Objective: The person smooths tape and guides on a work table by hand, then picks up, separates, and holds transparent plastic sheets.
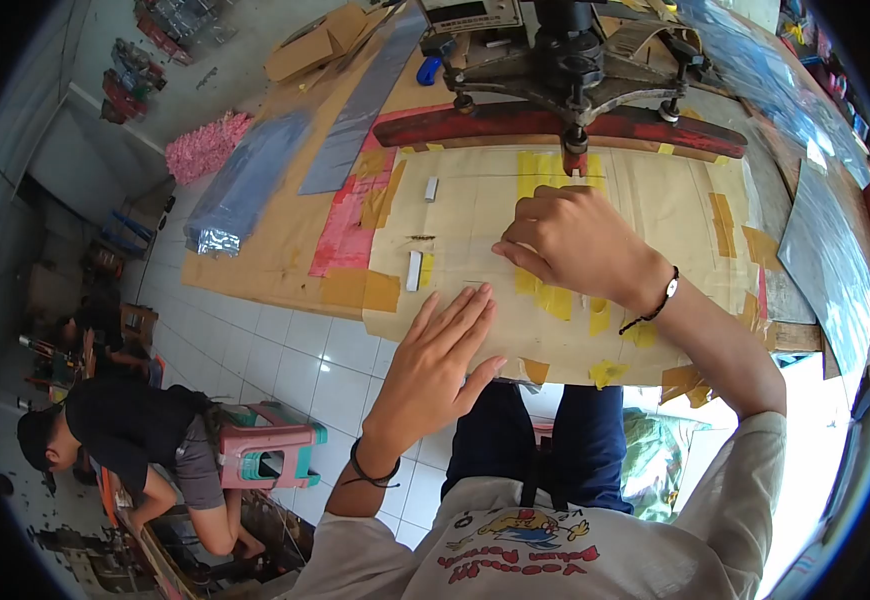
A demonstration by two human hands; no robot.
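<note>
My left hand [440,365] lies flat near the front edge of a tan board [485,215], its fingers stretched out. Farther back, my right hand [580,240] is closed, fingers curled down over the yellow tape strips [545,172] at the board's middle. Whatever it pinches, if anything, is hidden beneath the fingers. Just beyond the knuckles stands the red tip [575,160] of a dark metal press [575,75]. Two small whitish blocks sit on the board's left side, a longer one [414,271] and a shorter one [431,188].
A long red bar [635,128] runs along the board's back edge. Clear plastic sheets [255,175] lie at left, with another plastic sheet [830,260] at right. A blue object [429,70] rests behind. At lower left, a person [135,430] bends beside a pink-and-green stool [270,445].
</note>
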